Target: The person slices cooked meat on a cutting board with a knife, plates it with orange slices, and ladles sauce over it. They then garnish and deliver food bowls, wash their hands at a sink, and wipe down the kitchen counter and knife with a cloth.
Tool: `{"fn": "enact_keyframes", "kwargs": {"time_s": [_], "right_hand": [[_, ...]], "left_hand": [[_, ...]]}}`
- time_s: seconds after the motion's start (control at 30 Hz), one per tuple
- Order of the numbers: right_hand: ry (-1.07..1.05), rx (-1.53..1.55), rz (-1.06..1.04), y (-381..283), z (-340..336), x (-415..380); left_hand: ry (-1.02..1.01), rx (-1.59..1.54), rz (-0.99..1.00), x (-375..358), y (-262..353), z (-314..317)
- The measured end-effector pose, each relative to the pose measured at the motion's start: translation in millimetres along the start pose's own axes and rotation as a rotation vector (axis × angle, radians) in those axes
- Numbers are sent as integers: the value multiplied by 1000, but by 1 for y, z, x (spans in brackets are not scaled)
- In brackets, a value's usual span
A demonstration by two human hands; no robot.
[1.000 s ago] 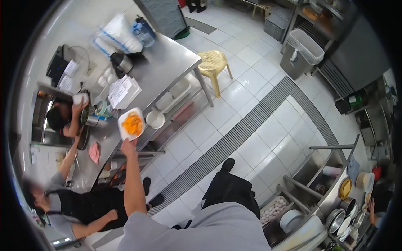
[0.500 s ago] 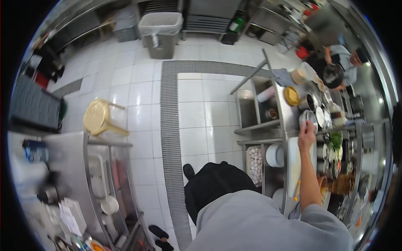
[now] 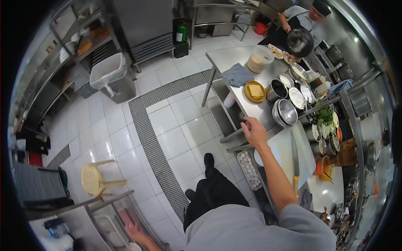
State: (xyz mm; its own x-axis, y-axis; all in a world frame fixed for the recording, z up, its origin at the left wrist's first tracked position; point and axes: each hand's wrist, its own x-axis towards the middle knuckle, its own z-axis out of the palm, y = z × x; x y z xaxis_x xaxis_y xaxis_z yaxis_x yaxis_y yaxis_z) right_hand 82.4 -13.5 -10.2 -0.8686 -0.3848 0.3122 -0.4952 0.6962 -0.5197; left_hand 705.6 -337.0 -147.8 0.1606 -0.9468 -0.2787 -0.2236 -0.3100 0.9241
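Note:
My right hand (image 3: 253, 132) hovers by the near edge of the steel table (image 3: 222, 58), its fingers loosely bent and apart, with nothing visible in them. Just right of it sit nested metal bowls (image 3: 286, 112). A yellow dish (image 3: 255, 92) with a square yellow piece in it lies farther back. Closer to my body is a white cutting board (image 3: 274, 154), along which a knife (image 3: 296, 161) with a yellow handle rests. My left hand (image 3: 136, 233) is low at the left, blurred, near the steel shelf unit; its fingers are smeared.
A co-worker (image 3: 298, 21) holds a dark pan (image 3: 300, 42) across the table. White eggs (image 3: 249, 169) fill a tray under the counter. On the tiled floor stand a cream stool (image 3: 94, 180) and a lined grey bin (image 3: 113, 79). A blue-grey cloth (image 3: 237, 75) lies at the table's side.
My right hand has left the metal bowls and moved toward the table's near edge. My left hand has come into view at lower left. The view has turned, and my legs are stepping.

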Motion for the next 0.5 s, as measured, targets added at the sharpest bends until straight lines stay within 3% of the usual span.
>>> {"fn": "enact_keyframes", "kwargs": {"time_s": [0.07,0.1,0.13,0.17,0.23,0.3,0.4,0.5], "right_hand": [[13,-29,-59,11,14,51],[13,-78,-115,23,22,82],[12,-129,-168,37,27,111],[24,-130,-144,49,30,138],[-19,-223,-49,69,33,181],[-18,-150,1,86,28,205],[30,-65,-15,121,33,222],[-57,34,64,139,34,221]], "left_hand": [[-336,59,187,-48,72,146],[-500,152,410,-44,69,203],[-644,143,416,-68,103,260],[-789,133,419,-104,139,319],[-1009,272,696,-147,183,415],[-1132,282,1023,-185,210,505],[-1256,170,1180,-244,246,624],[-1286,71,1244,-286,261,731]]}}
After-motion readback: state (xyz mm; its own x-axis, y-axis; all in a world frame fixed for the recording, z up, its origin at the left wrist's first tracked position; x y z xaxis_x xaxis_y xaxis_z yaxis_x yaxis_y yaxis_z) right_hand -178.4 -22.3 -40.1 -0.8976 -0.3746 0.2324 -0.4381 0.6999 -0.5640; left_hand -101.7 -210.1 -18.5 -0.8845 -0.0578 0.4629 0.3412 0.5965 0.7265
